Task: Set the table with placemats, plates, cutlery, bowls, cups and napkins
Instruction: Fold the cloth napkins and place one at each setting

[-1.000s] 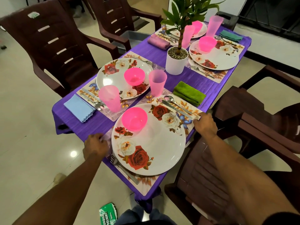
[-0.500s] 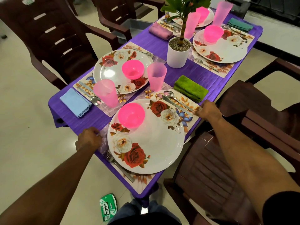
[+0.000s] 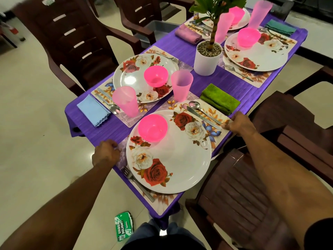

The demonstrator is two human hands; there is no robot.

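At 6 o'clock on purple table (image 3: pixel 180 49): nearest placemat (image 3: pixel 213 112) w/ floral plate (image 3: pixel 180 159), pink bowl (image 3: pixel 152 127) at plate's 11 o'clock, fork (image 3: pixel 138 184) at 8, knife (image 3: pixel 201 117) & spoon (image 3: pixel 197 107) at 2. Left hand (image 3: pixel 105 154), fingers curled, grips mat edge at 9 o'clock; right hand (image 3: pixel 239 123) pinches mat corner at 2. Green napkin (image 3: pixel 219 98) just beyond, pink cup (image 3: pixel 181 85) at 12. Potted plant (image 3: pixel 207 55) mid-table.
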